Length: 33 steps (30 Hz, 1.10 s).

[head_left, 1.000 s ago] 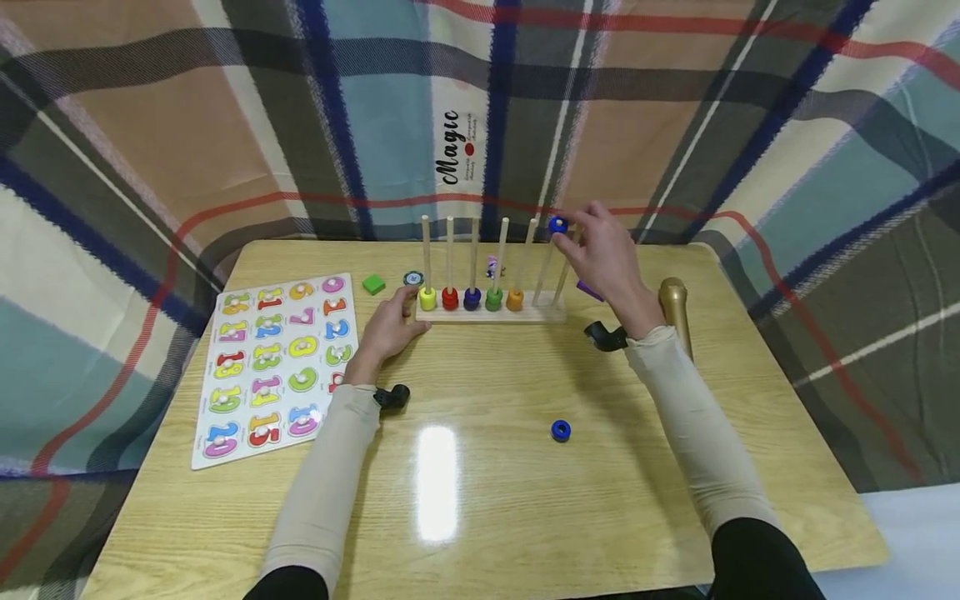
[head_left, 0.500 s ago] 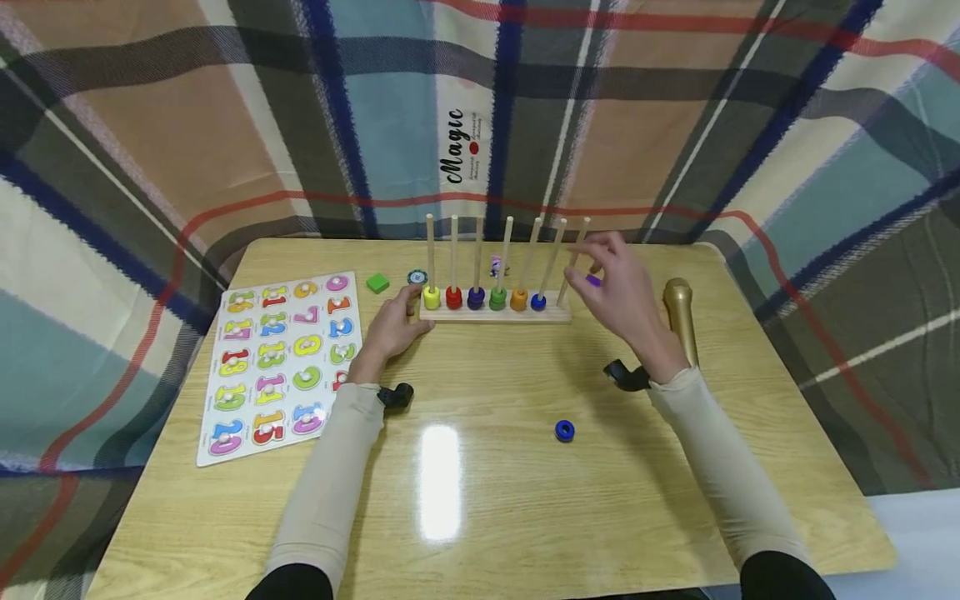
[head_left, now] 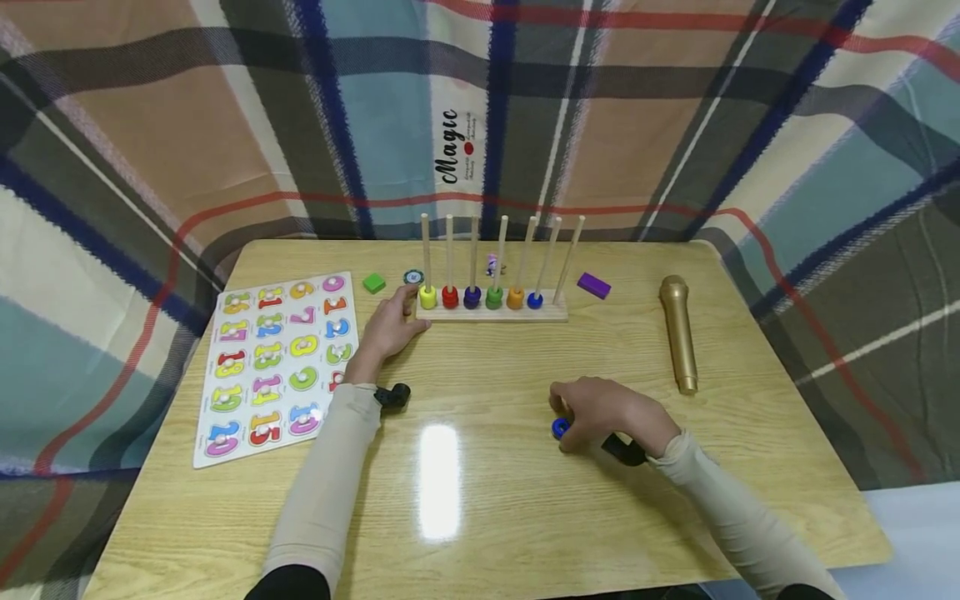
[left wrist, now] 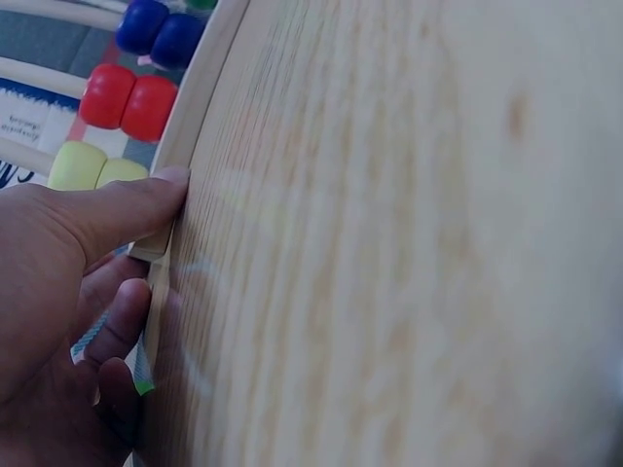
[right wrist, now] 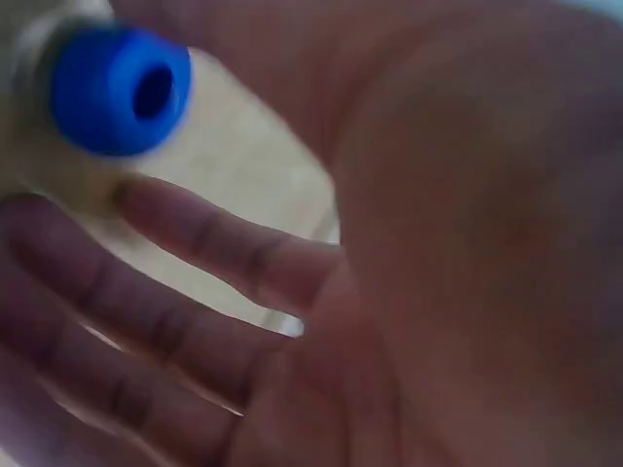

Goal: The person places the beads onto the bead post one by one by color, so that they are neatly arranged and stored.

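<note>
A wooden peg stand [head_left: 491, 315] with several upright pegs stands near the back of the table. My left hand [head_left: 389, 327] holds its left end, thumb on the front edge and fingers around the end. Beads sit low on the pegs: yellow [head_left: 427, 297], red [left wrist: 127, 102], dark blue, green, orange and blue [head_left: 535, 301]; the rightmost peg is bare. At the front right, my right hand [head_left: 606, 408] hangs over a loose blue bead [head_left: 560, 428]. In the right wrist view, this bead lies between thumb and spread fingers, with a gap to the fingers; thumb contact is unclear.
A number puzzle board [head_left: 281, 367] lies on the left. A green block [head_left: 373, 284] and a round disc [head_left: 413, 277] are behind my left hand. At right lie a purple block [head_left: 594, 286] and a gold microphone-shaped cylinder [head_left: 679, 335]. A plaid cloth [head_left: 390, 125] hangs behind.
My right hand let go of a blue bead, now low on the sixth peg, then came down toward the front to the loose blue bead. My left hand stayed on the stand.
</note>
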Motion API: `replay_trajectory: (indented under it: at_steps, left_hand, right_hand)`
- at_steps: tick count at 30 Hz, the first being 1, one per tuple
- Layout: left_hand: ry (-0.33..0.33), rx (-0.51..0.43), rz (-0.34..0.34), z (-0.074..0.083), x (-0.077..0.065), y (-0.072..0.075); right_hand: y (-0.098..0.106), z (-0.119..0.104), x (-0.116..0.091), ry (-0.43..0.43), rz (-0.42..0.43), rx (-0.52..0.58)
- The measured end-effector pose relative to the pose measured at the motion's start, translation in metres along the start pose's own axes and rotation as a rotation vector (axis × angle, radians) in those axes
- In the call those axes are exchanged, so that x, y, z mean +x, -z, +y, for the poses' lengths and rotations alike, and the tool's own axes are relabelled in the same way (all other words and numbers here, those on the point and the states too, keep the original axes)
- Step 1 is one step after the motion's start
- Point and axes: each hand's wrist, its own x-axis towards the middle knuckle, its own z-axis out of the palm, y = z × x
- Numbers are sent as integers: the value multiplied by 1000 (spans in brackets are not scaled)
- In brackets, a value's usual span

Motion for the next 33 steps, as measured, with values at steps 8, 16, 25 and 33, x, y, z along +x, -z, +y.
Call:
replay_trajectory:
  at_steps: [8,16,25,33]
  left_hand:
    - [-2,2,0,-3,-2,1]
    - [-6,-5,5,-7,-2,5]
    - [-8,-4,7,-7,-3,3]
    - [-15,0,7,-6,-1,1]
  right_hand:
    - [7,-2,11,100,129,-51]
    - [80,-6,24,135,692,-1]
    - [138,-18,42,153,1079,54]
    - [145,-16,49,81,1052,23]
